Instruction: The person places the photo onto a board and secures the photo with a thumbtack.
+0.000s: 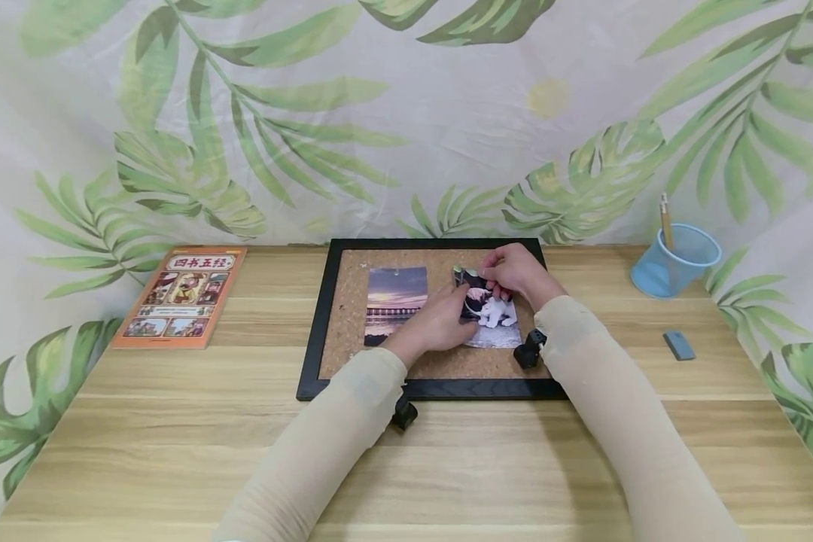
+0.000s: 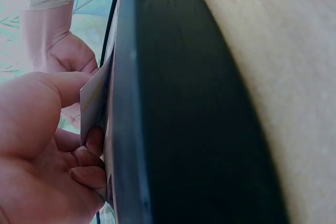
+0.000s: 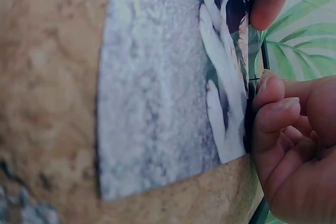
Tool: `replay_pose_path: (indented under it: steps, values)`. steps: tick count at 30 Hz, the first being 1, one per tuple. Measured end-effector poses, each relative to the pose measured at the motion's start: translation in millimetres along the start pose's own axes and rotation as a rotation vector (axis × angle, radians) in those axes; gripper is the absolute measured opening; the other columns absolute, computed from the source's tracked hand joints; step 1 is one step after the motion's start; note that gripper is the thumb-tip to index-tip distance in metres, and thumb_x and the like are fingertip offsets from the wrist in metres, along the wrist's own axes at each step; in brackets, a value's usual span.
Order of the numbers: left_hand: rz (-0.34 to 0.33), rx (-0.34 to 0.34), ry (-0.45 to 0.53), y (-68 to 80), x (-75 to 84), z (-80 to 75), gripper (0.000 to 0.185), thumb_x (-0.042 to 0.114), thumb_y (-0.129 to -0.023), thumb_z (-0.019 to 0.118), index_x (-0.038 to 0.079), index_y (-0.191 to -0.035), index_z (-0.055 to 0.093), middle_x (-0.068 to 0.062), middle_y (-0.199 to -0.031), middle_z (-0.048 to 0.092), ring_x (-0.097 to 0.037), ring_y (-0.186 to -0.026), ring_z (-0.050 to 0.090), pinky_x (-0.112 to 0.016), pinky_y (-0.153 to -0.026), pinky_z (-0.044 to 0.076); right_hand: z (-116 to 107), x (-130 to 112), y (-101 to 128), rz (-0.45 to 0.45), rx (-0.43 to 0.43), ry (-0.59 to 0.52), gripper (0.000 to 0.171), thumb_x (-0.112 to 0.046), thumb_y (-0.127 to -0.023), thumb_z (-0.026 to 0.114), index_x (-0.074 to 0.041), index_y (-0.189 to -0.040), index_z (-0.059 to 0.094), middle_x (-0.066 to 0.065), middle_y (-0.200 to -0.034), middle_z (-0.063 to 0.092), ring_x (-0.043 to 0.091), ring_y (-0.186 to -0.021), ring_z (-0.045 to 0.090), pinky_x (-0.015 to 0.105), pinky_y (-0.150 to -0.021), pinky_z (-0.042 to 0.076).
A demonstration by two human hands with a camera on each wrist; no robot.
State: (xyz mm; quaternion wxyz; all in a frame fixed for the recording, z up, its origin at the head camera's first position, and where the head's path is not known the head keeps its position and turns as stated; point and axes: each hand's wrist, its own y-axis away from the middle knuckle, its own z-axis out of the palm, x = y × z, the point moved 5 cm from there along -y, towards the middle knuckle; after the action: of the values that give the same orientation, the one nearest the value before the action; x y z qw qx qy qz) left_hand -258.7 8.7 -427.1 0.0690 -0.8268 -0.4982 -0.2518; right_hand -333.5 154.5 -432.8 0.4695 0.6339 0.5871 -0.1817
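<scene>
A black-framed corkboard (image 1: 440,365) lies near the back of the table. My left hand (image 1: 436,320) pinches the left edge of a cat photo (image 1: 494,335) between thumb and fingers. In the left wrist view that edge of the photo (image 2: 93,100) lifts off the board. My right hand (image 1: 515,271), at the photo's top, pinches a pin; its thin shaft (image 3: 254,79) points at the print in the right wrist view, while its head is hidden by the fingers. To the left, a sunset photo (image 1: 396,290) lies on the cork, with a small pin at its top edge.
An orange book (image 1: 179,297) lies at the table's back left. At the right stands a blue mesh pen cup (image 1: 674,260) with a pencil (image 1: 666,222) in it. A small blue-grey block (image 1: 680,345) lies in front of the cup. A leaf-patterned curtain (image 1: 447,113) hangs behind the table.
</scene>
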Motion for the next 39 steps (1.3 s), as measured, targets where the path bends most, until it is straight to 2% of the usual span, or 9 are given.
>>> replay_pose_path:
  steps: [9,14,17,21,27,31,33,36,39]
  values:
    - [0.005,0.011,0.004,2.5,-0.5,-1.9,0.075,0.033,-0.089,0.061,-0.001,-0.147,0.029,-0.021,-0.148,0.035,-0.031,-0.137,0.033,-0.038,-0.112,0.029,3,-2,-8,0.016,-0.004,0.065,0.014,-0.013,-0.094,0.058,-0.001,-0.101,0.06,0.008,-0.066,0.061,0.015,-0.047,0.056,0.029,-0.044,0.047]
    - [0.01,0.003,0.012,3.1,-0.2,-4.1,0.075,0.034,-0.089,0.061,-0.001,-0.147,0.029,-0.022,-0.148,0.034,-0.032,-0.137,0.033,-0.038,-0.112,0.029,3,-3,-9,0.052,0.005,0.035,0.015,-0.01,-0.093,0.06,0.0,-0.101,0.053,0.008,-0.066,0.061,0.016,-0.047,0.057,0.028,-0.044,0.046]
    - [0.009,0.01,-0.006,4.7,-1.1,-5.8,0.074,0.033,-0.089,0.061,-0.001,-0.146,0.03,-0.022,-0.147,0.036,-0.031,-0.136,0.035,-0.038,-0.111,0.03,5,-5,-9,0.074,0.007,0.019,0.015,-0.01,-0.092,0.061,0.0,-0.101,0.053,0.008,-0.064,0.061,0.016,-0.047,0.057,0.028,-0.044,0.047]
    - [-0.013,0.043,-0.093,8.2,-1.6,-8.6,0.07,0.036,-0.09,0.061,0.0,-0.144,0.035,-0.021,-0.145,0.04,-0.031,-0.132,0.041,-0.038,-0.108,0.035,10,-10,-10,0.072,-0.002,0.001,0.014,-0.009,-0.091,0.061,0.0,-0.099,0.055,0.008,-0.063,0.061,0.016,-0.047,0.057,0.028,-0.045,0.047]
    - [-0.041,0.062,-0.237,14.7,0.7,-8.4,0.069,0.046,-0.091,0.057,0.001,-0.14,0.041,-0.02,-0.141,0.043,-0.033,-0.126,0.047,-0.042,-0.104,0.039,8,-8,-4,0.008,0.006,0.032,0.014,-0.012,-0.094,0.059,0.0,-0.099,0.057,0.008,-0.065,0.06,0.015,-0.047,0.057,0.028,-0.045,0.048]
    - [-0.025,0.086,-0.267,17.4,-3.8,-12.0,0.061,0.046,-0.091,0.057,0.004,-0.135,0.047,-0.016,-0.127,0.054,-0.031,-0.115,0.054,-0.042,-0.098,0.043,3,-3,5,-0.05,-0.002,-0.039,0.021,-0.015,-0.097,0.053,0.003,-0.107,0.056,0.011,-0.071,0.061,0.017,-0.052,0.059,0.031,-0.047,0.05]
    - [-0.014,0.109,-0.256,20.3,-8.1,-17.7,0.056,0.043,-0.091,0.057,0.006,-0.133,0.05,-0.013,-0.123,0.056,-0.03,-0.114,0.054,-0.042,-0.098,0.043,0,-3,11,-0.08,-0.002,-0.067,0.024,-0.016,-0.098,0.051,0.004,-0.111,0.056,0.013,-0.075,0.062,0.018,-0.055,0.06,0.032,-0.05,0.051]
    - [0.015,0.145,-0.202,27.6,-14.0,-28.6,0.048,0.037,-0.092,0.057,0.009,-0.131,0.054,-0.007,-0.113,0.059,-0.026,-0.107,0.056,-0.039,-0.093,0.045,-3,-3,20,-0.133,0.013,-0.052,0.026,-0.018,-0.099,0.05,0.004,-0.112,0.056,0.016,-0.08,0.063,0.022,-0.06,0.061,0.035,-0.053,0.053]
    - [0.047,0.174,-0.096,37.5,-16.9,-40.2,0.042,0.03,-0.093,0.056,0.009,-0.129,0.057,-0.001,-0.096,0.06,-0.019,-0.089,0.058,-0.034,-0.079,0.048,-8,-3,32,-0.195,0.042,0.006,0.027,-0.021,-0.099,0.051,0.002,-0.111,0.057,0.019,-0.085,0.063,0.028,-0.065,0.062,0.037,-0.056,0.053]
